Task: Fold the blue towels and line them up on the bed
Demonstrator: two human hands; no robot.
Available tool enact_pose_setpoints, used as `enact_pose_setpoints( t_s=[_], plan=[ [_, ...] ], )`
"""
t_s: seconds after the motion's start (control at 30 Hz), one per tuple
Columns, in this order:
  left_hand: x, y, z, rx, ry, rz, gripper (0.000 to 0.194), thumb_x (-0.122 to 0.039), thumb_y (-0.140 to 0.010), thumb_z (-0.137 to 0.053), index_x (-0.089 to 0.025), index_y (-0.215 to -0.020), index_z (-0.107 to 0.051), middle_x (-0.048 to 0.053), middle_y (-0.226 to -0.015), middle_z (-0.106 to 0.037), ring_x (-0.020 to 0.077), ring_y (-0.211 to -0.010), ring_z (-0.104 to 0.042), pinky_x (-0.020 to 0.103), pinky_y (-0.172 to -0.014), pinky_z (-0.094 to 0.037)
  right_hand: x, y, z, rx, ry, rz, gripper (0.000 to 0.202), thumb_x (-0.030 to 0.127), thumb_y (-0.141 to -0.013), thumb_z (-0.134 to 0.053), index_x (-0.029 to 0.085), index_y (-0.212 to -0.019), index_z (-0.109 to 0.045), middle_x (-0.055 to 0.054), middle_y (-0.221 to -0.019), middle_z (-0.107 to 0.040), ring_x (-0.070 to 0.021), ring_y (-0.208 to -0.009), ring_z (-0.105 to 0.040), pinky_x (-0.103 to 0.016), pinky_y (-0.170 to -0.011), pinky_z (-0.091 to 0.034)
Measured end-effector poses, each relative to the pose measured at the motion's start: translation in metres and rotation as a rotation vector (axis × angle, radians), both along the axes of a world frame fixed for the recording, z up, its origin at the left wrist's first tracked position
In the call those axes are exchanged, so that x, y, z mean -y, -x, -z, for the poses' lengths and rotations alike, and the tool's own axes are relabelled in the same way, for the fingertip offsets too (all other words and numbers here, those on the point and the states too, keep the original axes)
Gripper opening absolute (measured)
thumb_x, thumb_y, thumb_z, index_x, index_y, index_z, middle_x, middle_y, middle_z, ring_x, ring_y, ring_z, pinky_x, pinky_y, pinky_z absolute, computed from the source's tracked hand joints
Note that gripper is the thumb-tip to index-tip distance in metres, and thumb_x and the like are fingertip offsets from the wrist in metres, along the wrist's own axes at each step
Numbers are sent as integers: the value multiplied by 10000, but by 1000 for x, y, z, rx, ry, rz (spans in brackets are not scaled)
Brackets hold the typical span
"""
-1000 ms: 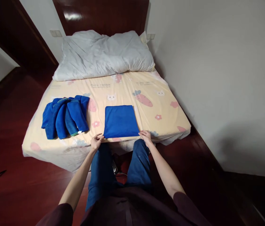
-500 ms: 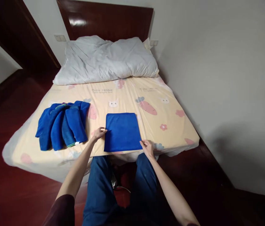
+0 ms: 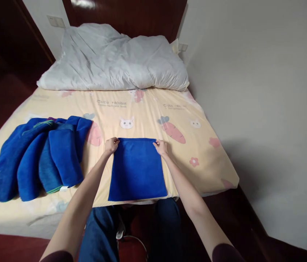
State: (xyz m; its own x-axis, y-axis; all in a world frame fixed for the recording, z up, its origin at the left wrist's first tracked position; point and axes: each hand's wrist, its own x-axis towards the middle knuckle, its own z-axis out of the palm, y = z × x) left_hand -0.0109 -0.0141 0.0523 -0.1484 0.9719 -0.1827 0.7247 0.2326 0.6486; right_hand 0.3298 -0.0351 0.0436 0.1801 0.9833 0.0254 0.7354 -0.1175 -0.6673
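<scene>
A square blue towel (image 3: pixel 138 171) lies flat on the bed near its front edge. My left hand (image 3: pixel 111 145) pinches the towel's far left corner between thumb and fingers. At the far right corner, my right hand (image 3: pixel 161 147) has the same pinched grip. The towel's near edge lies close to the edge of the mattress. To the left, several folded blue towels (image 3: pixel 63 154) are fanned out in an overlapping pile, some with green trim and one with a small white tag.
The bed wears a yellow sheet (image 3: pixel 205 174) printed with carrots and rabbits. A bunched white quilt (image 3: pixel 109 62) lies across the far end, before a dark wooden headboard (image 3: pixel 131 18). A white wall (image 3: pixel 265 91) rises at the right.
Both hands have moved from the towel's left side and near right corner to its two far corners. The view has shifted closer to the bed.
</scene>
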Motion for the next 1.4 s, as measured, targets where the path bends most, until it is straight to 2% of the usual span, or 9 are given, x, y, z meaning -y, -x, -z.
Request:
enact_pose_setpoints(
  t_s=[0.23,0.47,0.67,0.77,0.87,0.93,1.03,1.13,1.4],
  plan=[
    [-12,4,7,-175,-41,33,308,-297,-989,-484,-177,-1175,-699,123,-1151,-769,278,-1101,-714,348,-948,-533,-23,1,0,35,40,77,313,306,-904,-607,198,-610,-602,-44,-644,-697,-197,-656,-651,-254,-632,-459],
    [-24,0,0,-312,-40,204,330,-256,-909,-558,-158,-1184,-713,154,-1251,-701,274,-1139,-683,341,-1005,-517,-33,11,-14,40,174,106,101,169,-825,-690,185,-907,-745,-67,-924,-773,-188,-885,-714,-263,-825,-526],
    [-45,6,-8,-296,94,323,220,-242,-792,-660,-180,-959,-789,80,-962,-778,261,-993,-720,274,-860,-526,-39,6,-34,54,351,68,183,184,-734,-811,182,-632,-659,9,-589,-639,-176,-665,-668,-237,-638,-480],
    [-52,8,-9,-296,109,308,208,-232,-786,-667,-185,-950,-786,76,-991,-780,261,-1025,-710,262,-864,-518,-42,2,-38,46,383,60,164,209,-765,-801,175,-678,-666,0,-653,-672,-170,-683,-665,-234,-646,-477],
    [-37,-3,-8,-306,10,189,339,-178,-850,-591,-135,-1154,-736,152,-1174,-733,291,-1136,-670,324,-976,-515,-34,10,-35,132,287,122,72,206,-852,-724,166,-911,-719,-95,-958,-761,-224,-916,-699,-305,-827,-523],
    [-12,-19,-3,-316,-159,114,480,-147,-893,-520,-97,-1360,-621,219,-1356,-636,341,-1267,-599,433,-1093,-472,-19,24,-27,287,77,119,237,210,-929,-636,152,-1149,-701,-186,-1264,-706,-296,-1191,-639,-427,-1016,-489],
    [32,-46,12,-286,-365,256,571,-238,-970,-452,-135,-1532,-465,199,-1619,-410,374,-1513,-353,545,-1247,-296,14,47,-8,436,-169,-222,458,290,-1037,-472,167,-1474,-536,-176,-1604,-459,-305,-1503,-393,-522,-1216,-327],
    [57,-58,28,-238,-365,387,610,-408,-1016,-400,-145,-1566,-434,144,-1695,-305,329,-1597,-200,525,-1308,-171,34,53,13,428,-127,-549,561,419,-1079,-374,201,-1595,-407,-91,-1697,-326,-236,-1588,-257,-471,-1306,-200],
    [42,-63,19,-225,-245,295,704,-411,-1019,-361,11,-1583,-344,213,-1707,-225,319,-1618,-108,520,-1324,-60,20,42,17,353,-6,-288,655,473,-1094,-290,91,-1625,-321,-151,-1713,-252,-284,-1623,-123,-606,-1306,-31]
  ],
)
